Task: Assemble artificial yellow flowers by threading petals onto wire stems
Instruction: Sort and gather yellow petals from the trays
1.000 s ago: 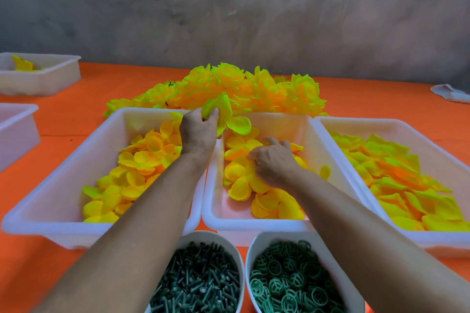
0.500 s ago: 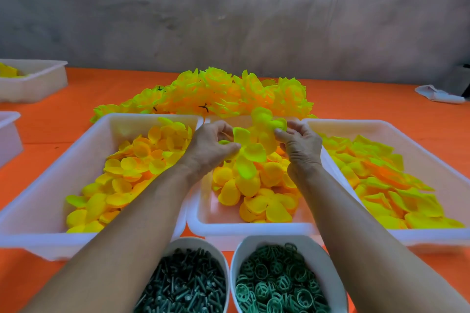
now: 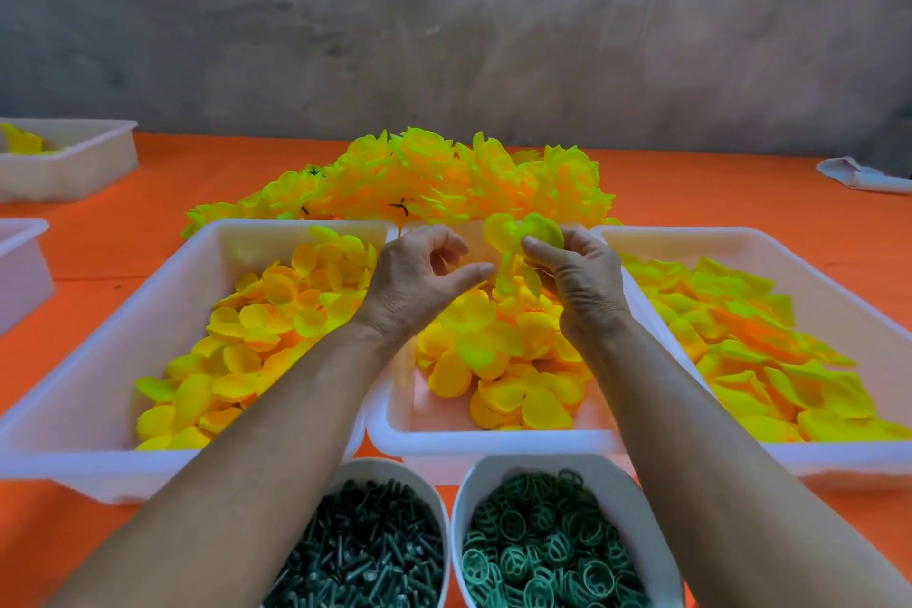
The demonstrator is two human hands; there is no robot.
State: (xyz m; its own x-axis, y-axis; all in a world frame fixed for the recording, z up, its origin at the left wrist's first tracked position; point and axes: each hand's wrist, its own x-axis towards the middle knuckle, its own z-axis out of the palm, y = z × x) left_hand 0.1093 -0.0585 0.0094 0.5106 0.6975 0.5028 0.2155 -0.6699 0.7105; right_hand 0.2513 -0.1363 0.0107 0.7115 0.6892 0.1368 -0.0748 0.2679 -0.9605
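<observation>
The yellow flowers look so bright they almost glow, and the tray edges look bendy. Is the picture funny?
In the head view, the piled flowers are oversaturated, nearly neon, so petal detail washes out; the white tray rims bow outward from wide-angle distortion; the held petals in the right hand look slightly soft; lighting is even, with only faint shadows.

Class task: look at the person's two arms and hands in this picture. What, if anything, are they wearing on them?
Nothing shows on them. The left hand and right hand are bare: no gloves, rings or wristbands visible. Both forearms are uncovered up to the bottom edge of the picture, with no sleeve, watch or bracelet in view.
</observation>
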